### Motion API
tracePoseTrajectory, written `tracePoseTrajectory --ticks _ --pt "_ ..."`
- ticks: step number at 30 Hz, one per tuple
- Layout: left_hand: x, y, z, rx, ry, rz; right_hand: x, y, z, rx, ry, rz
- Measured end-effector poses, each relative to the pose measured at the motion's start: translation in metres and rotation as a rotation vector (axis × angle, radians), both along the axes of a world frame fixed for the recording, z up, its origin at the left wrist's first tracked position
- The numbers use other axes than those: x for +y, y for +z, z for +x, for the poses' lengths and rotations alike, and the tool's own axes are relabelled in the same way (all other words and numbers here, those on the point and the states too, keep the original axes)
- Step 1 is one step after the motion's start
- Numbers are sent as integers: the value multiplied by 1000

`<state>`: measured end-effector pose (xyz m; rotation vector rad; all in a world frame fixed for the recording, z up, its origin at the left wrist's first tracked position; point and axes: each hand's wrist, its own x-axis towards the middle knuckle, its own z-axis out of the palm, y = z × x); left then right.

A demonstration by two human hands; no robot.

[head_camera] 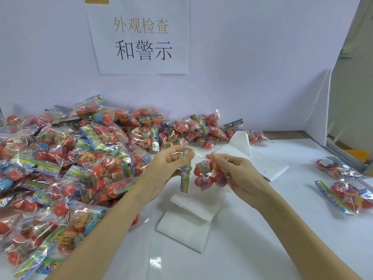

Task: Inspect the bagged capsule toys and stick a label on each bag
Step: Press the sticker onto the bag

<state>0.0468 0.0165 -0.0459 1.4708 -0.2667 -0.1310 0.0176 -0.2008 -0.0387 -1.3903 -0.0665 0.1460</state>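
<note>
A clear bag of red capsule toys [203,174] is held up above the white table [252,239], between both hands. My left hand [171,168] pinches its colourful header card at the top left. The bag's right side is gripped by my right hand [234,170], fingers curled round the plastic. Under the hands lie white label sheets [189,223], partly folded. A large heap of the same bags [70,158] covers the left of the table.
Two bags [343,178] lie apart at the right edge. Another white sheet [262,158] lies behind my right hand. A paper sign [141,37] hangs on the back wall. A white foam board [321,110] stands at the right.
</note>
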Motion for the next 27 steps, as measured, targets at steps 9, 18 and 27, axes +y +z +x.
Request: tracePoseTrajectory --ticks 9,18,27 --pt "-2 -2 1 -80 56 53 7 7 -6 -50 -185 -27" --pt "-3 -1 -5 -103 -91 107 13 7 -9 -117 -258 -145" --pt "-4 -7 -1 -193 52 168 4 12 -6 -86 -92 -26"
